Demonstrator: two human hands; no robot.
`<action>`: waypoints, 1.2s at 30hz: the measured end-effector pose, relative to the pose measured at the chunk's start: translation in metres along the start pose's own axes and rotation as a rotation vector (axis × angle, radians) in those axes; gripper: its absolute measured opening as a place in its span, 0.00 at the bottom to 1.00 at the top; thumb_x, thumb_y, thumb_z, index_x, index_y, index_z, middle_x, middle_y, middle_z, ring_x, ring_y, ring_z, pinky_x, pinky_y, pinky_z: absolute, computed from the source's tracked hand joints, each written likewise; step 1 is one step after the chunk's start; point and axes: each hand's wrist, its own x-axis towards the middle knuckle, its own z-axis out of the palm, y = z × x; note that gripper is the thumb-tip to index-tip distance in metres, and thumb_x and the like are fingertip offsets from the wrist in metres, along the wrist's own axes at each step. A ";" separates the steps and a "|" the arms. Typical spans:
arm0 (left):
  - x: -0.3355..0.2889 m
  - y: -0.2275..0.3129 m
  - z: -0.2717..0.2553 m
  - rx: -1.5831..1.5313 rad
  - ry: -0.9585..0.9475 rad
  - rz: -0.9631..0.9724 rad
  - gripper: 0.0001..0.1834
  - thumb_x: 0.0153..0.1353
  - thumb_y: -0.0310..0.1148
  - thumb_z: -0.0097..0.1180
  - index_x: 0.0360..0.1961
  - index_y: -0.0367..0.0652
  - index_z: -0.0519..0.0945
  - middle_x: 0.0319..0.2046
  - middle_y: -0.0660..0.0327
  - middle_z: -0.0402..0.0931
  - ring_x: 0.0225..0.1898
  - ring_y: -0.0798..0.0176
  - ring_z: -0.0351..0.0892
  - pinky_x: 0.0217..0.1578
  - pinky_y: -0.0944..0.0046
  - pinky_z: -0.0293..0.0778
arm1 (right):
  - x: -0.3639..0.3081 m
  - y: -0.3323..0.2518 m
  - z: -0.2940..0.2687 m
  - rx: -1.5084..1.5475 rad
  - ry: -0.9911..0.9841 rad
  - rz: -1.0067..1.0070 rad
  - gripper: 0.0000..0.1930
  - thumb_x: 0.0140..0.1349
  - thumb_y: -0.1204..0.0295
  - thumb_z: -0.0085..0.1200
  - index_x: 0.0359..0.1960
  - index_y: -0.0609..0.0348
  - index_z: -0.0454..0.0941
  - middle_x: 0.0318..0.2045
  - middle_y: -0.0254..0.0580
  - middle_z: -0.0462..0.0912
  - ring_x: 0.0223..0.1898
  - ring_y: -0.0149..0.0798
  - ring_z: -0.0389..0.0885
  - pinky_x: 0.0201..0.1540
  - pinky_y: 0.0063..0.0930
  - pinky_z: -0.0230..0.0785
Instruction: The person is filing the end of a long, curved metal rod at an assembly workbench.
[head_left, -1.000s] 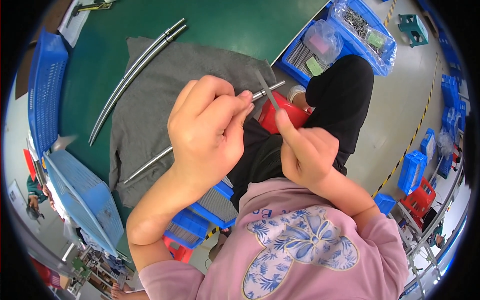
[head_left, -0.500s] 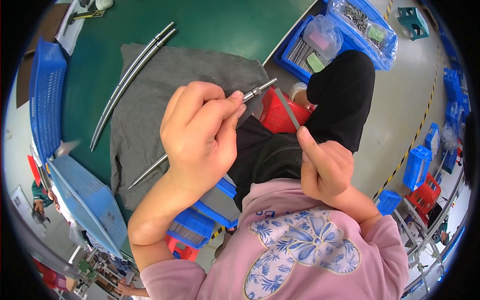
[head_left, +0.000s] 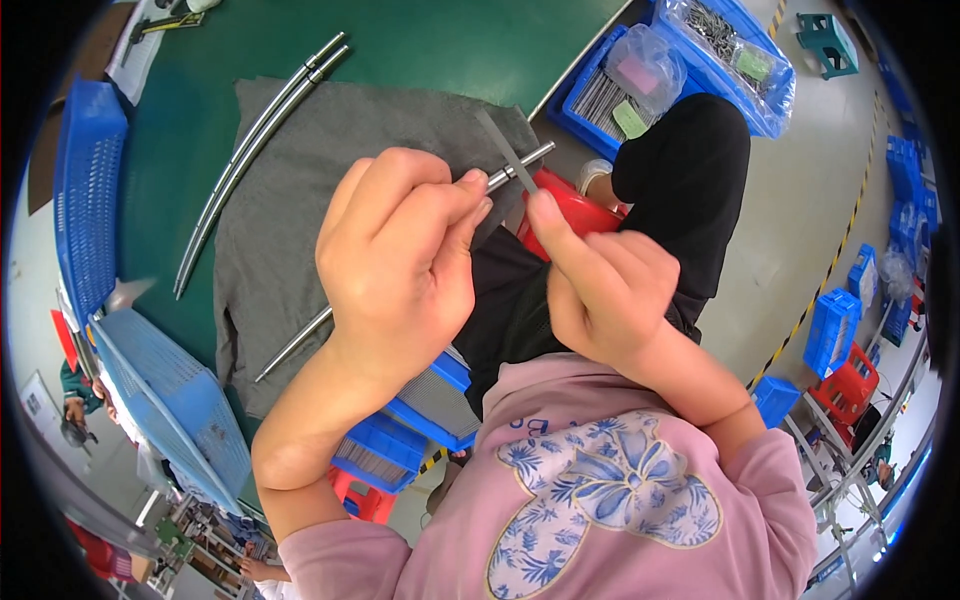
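My left hand (head_left: 395, 255) is closed around a thin shiny metal rod (head_left: 295, 343) with a stepped end. The rod slants from lower left to upper right, its collared tip standing out past my thumb and fingertip. In my right hand (head_left: 615, 290) is a narrow flat grey strip (head_left: 505, 148), gripped at its lower end under the thumb. The strip crosses the rod near its collar; whether the two touch, I cannot tell. Beyond my left hand, a pair of curved metal rods (head_left: 262, 140) lie side by side across a grey cloth (head_left: 285, 250) and the green tabletop (head_left: 430, 45).
Blue perforated baskets (head_left: 88, 200) stand at the left. Blue bins (head_left: 590, 118) of metal parts and plastic bags are at the upper right, next to a red stool (head_left: 570, 210). More blue trays (head_left: 385, 450) of rods sit below my left forearm.
My right hand has moved left and slightly up, bringing the flat strip from beside the rod's tip to across it. My left hand and its rod have barely shifted.
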 end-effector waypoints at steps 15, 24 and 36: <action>-0.001 0.000 0.001 -0.025 -0.013 -0.008 0.10 0.41 0.17 0.66 0.25 0.37 0.78 0.25 0.59 0.72 0.25 0.57 0.71 0.25 0.61 0.68 | 0.001 0.004 0.003 -0.029 -0.042 0.001 0.26 0.43 0.86 0.55 0.49 0.67 0.80 0.13 0.34 0.68 0.11 0.35 0.64 0.18 0.26 0.57; -0.001 -0.002 -0.001 0.003 -0.015 0.012 0.11 0.41 0.17 0.67 0.25 0.37 0.78 0.26 0.60 0.73 0.24 0.57 0.71 0.24 0.62 0.68 | 0.000 0.012 0.021 0.012 0.069 -0.081 0.24 0.43 0.87 0.56 0.48 0.71 0.80 0.15 0.35 0.69 0.13 0.34 0.65 0.19 0.24 0.60; 0.001 -0.005 -0.001 0.006 -0.013 0.030 0.10 0.40 0.18 0.66 0.26 0.38 0.78 0.26 0.60 0.73 0.24 0.57 0.71 0.24 0.61 0.68 | 0.006 0.022 0.014 -0.003 0.028 -0.154 0.24 0.42 0.86 0.57 0.47 0.71 0.80 0.14 0.35 0.67 0.12 0.34 0.65 0.18 0.26 0.58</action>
